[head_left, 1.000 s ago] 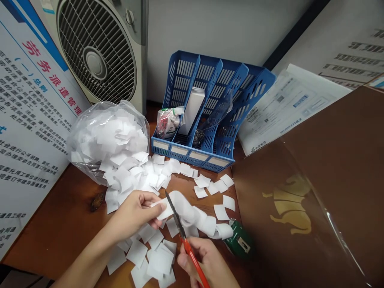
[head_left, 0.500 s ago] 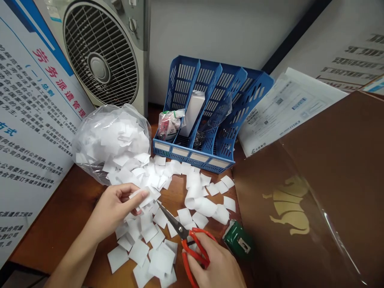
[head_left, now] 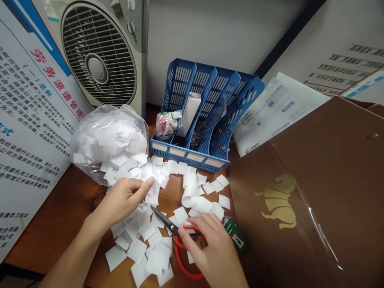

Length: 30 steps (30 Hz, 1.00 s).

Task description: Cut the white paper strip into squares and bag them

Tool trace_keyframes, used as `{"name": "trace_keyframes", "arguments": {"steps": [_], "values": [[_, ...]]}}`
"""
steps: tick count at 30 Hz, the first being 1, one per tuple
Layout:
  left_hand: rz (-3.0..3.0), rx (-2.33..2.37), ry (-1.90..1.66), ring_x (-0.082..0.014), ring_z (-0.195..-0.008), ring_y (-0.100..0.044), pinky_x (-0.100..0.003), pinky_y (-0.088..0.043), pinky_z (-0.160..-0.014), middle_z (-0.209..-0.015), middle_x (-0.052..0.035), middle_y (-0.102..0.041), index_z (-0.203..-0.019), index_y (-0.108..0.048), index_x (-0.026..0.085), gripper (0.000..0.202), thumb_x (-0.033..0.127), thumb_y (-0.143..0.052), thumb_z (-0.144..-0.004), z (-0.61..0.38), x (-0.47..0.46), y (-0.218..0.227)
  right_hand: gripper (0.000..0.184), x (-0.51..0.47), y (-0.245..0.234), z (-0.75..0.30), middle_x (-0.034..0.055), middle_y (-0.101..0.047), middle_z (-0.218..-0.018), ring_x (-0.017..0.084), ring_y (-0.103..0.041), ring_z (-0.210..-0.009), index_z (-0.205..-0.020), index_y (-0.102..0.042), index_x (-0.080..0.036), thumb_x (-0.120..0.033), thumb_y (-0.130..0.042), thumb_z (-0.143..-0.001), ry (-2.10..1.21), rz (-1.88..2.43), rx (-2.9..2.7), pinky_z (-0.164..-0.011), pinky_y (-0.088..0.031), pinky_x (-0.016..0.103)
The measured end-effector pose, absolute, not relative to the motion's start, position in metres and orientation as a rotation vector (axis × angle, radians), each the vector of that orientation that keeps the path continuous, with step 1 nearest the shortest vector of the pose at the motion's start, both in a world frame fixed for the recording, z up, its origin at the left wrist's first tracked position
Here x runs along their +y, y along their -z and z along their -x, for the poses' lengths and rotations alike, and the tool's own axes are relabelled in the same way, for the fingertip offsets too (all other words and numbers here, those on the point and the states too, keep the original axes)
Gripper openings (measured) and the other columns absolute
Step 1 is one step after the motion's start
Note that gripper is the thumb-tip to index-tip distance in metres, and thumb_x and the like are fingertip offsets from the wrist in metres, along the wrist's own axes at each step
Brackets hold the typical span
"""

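Observation:
My left hand pinches a small white paper square at the edge of a heap of cut paper squares on the wooden desk. Red-handled scissors lie on the squares with their blades partly apart and pointing up-left. My right hand rests over the scissor handles with its fingers stretched out, not wrapped round them. A curled white paper strip lies just beyond the scissors.
A clear plastic bag stuffed with paper squares sits at the left. Behind stand a fan and a blue file rack. A small green object lies by a large brown folder. A printed poster leans at the left.
The scissors cut a square off the strip, then came down onto the desk. My right hand loosened from the handles. My left hand carried the cut square left to the heap.

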<state>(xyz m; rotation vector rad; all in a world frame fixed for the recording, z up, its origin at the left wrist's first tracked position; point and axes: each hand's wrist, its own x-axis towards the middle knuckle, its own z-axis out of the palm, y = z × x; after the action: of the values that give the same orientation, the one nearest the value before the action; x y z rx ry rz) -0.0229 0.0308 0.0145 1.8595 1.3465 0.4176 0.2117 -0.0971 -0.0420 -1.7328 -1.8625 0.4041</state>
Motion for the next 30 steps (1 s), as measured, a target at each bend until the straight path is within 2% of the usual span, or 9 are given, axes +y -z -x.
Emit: {"name": "trace_keyframes", "arguments": {"steps": [5,8,11,13,18,21,23,27,30], "values": [[-2.026,1.328,-0.452,-0.0119,-0.056,-0.028,-0.03,-0.022,-0.056,-0.059,0.0022,-0.027,-0.061,-0.025,0.018,0.059,0.056,-0.042,-0.102,0.012,0.04,-0.016,0.031,-0.037,0.04,-0.223,0.0092,-0.068,-0.099,0.029,-0.059,-0.097,-0.104,-0.07,-0.019,-0.048,-0.067,-0.093,-0.036,1.911,-1.529,-0.081,-0.046,0.04],[-2.102,1.272,-0.481,-0.0121,-0.058,-0.041,-0.028,-0.03,-0.059,-0.059,0.0016,-0.044,-0.059,-0.047,0.017,0.054,0.05,-0.05,-0.101,0.007,0.044,-0.015,0.044,-0.007,0.049,-0.228,0.0149,-0.067,-0.106,0.036,-0.057,-0.103,-0.111,-0.072,-0.014,-0.049,-0.073,-0.085,-0.027,2.03,-1.505,-0.084,-0.046,0.045],[-2.093,1.239,-0.581,-0.0138,-0.07,-0.058,-0.026,-0.042,-0.066,-0.079,-0.0014,-0.067,-0.082,-0.076,0.02,0.033,0.043,-0.058,-0.098,0.005,0.046,-0.012,0.037,0.005,0.062,-0.229,0.0154,-0.068,-0.101,0.036,-0.056,-0.099,-0.103,-0.075,-0.013,-0.042,-0.076,-0.081,-0.068,2.011,-1.517,-0.087,-0.045,0.048],[-2.054,1.245,-0.666,-0.014,-0.074,-0.062,-0.025,-0.047,-0.068,-0.09,-0.003,-0.07,-0.096,-0.082,0.023,0.027,0.041,-0.062,-0.096,0.004,0.047,-0.009,0.03,0.005,0.069,-0.228,0.0129,-0.069,-0.097,0.033,-0.057,-0.095,-0.101,-0.073,-0.014,-0.037,-0.074,-0.081,-0.092,1.961,-1.503,-0.088,-0.046,0.048],[-2.062,1.262,-0.828,-0.015,-0.082,-0.066,-0.024,-0.05,-0.069,-0.093,-0.0031,-0.073,-0.094,-0.078,0.019,0.027,0.039,-0.059,-0.099,0.0,0.052,-0.003,0.019,-0.005,0.071,-0.23,0.0053,-0.071,-0.095,0.025,-0.061,-0.09,-0.098,-0.069,-0.02,-0.032,-0.067,-0.084,-0.199,1.803,-1.466,-0.085,-0.049,0.04],[-2.12,1.345,-0.799,-0.0141,-0.071,-0.062,-0.027,-0.047,-0.068,-0.08,-0.0002,-0.071,-0.091,-0.073,0.019,0.028,0.039,-0.056,-0.101,-0.005,0.057,0.002,0.02,-0.012,0.062,-0.233,0.0033,-0.072,-0.099,0.023,-0.065,-0.091,-0.104,-0.068,-0.022,-0.031,-0.067,-0.085,-0.269,1.676,-1.397,-0.083,-0.051,0.036],[-2.15,1.426,-0.747,-0.0143,-0.065,-0.059,-0.03,-0.045,-0.067,-0.077,0.0005,-0.067,-0.101,-0.074,0.02,0.028,0.041,-0.056,-0.101,-0.009,0.059,0.004,0.02,-0.016,0.055,-0.233,0.0036,-0.071,-0.1,0.023,-0.065,-0.094,-0.105,-0.068,-0.023,-0.028,-0.069,-0.085,-0.259,1.591,-1.356,-0.084,-0.05,0.036],[-2.152,1.405,-0.785,-0.0191,-0.091,-0.064,-0.033,-0.051,-0.08,-0.109,-0.006,-0.066,-0.133,-0.064,0.022,0.042,0.045,-0.059,-0.099,-0.02,0.048,0.0,0.017,-0.022,0.045,-0.227,0.0029,-0.069,-0.1,0.022,-0.064,-0.095,-0.104,-0.066,-0.023,-0.02,-0.068,-0.086,-0.235,1.47,-1.374,-0.087,-0.05,0.035],[-2.125,1.159,-0.766,-0.0206,-0.11,-0.062,-0.032,-0.052,-0.092,-0.125,-0.0064,-0.064,-0.136,-0.061,0.024,0.046,0.045,-0.066,-0.095,-0.032,0.032,-0.003,0.019,-0.024,0.042,-0.221,0.0023,-0.068,-0.101,0.02,-0.064,-0.094,-0.105,-0.066,-0.023,-0.015,-0.065,-0.088,-0.37,1.351,-1.421,-0.084,-0.051,0.032]]}}
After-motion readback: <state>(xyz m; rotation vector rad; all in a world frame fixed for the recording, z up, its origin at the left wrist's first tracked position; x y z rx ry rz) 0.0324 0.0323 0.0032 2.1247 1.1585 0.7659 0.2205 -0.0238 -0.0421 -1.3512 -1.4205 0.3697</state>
